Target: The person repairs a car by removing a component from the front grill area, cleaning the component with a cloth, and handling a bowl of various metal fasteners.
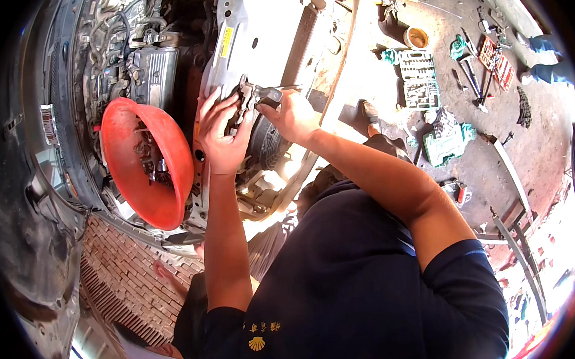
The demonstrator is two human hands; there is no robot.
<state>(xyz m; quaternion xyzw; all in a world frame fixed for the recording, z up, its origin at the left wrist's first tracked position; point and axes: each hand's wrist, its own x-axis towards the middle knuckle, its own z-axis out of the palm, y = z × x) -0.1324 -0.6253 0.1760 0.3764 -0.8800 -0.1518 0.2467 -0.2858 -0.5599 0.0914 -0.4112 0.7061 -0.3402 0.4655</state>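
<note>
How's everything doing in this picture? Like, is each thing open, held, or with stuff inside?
Dark metal part: at both hands; can't tell whether it's loose
Left hand: fingers spread, touching the part
Right hand: fingers curled, gripping the part's black end
Red basin: metal pieces inside
Engine: uncovered
Green tool case: open, tools inside
Yellowish bucket: open-topped

From my station I count one left hand (225, 138), one right hand (296, 119), one metal part (248, 99), one red basin (120, 147), one yellow label (227, 42), one bucket (416, 39) and one red tool tray (505, 74).
</note>
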